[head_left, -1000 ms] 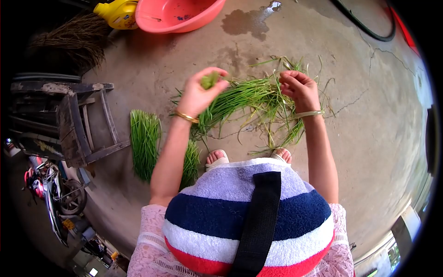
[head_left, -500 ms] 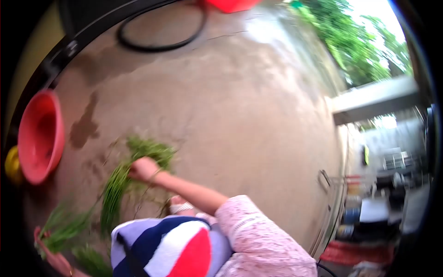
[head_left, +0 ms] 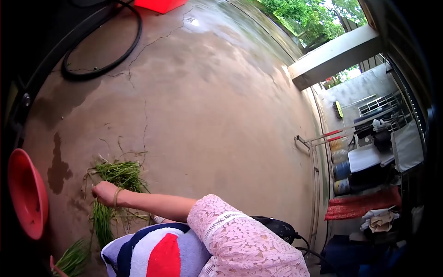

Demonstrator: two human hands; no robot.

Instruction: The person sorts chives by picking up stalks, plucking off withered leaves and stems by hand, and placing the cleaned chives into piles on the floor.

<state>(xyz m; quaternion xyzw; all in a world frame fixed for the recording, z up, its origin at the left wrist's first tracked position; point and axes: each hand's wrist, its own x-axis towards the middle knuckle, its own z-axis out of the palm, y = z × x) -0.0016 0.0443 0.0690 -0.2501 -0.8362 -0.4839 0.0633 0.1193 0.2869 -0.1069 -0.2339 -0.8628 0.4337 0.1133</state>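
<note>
My right hand [head_left: 105, 193], with a bangle at the wrist, is closed at the upper end of a bunch of long, thin grass-like greens [head_left: 102, 224] that hangs below the fist. Just beyond the hand, a heap of the same greens [head_left: 121, 174] lies on the floor, with loose stalks around it. At the lower left edge only a sliver of my left hand [head_left: 56, 268] shows; its grip is out of sight. Right beside it is another tuft of greens [head_left: 74, 258], and whether the hand holds this tuft is unclear.
A red basin [head_left: 28, 194] stands at the left. A black hose loop [head_left: 134, 44] lies on the wet concrete floor [head_left: 217, 120], near a red object [head_left: 159, 5]. A striped towel [head_left: 164, 256] covers my lap. To the right are a metal rack [head_left: 316, 161], jugs and cloths.
The view has turned, so the basin sits lower and further left. My right hand stays closed on the greens. My left hand has mostly slipped out of frame at the lower left.
</note>
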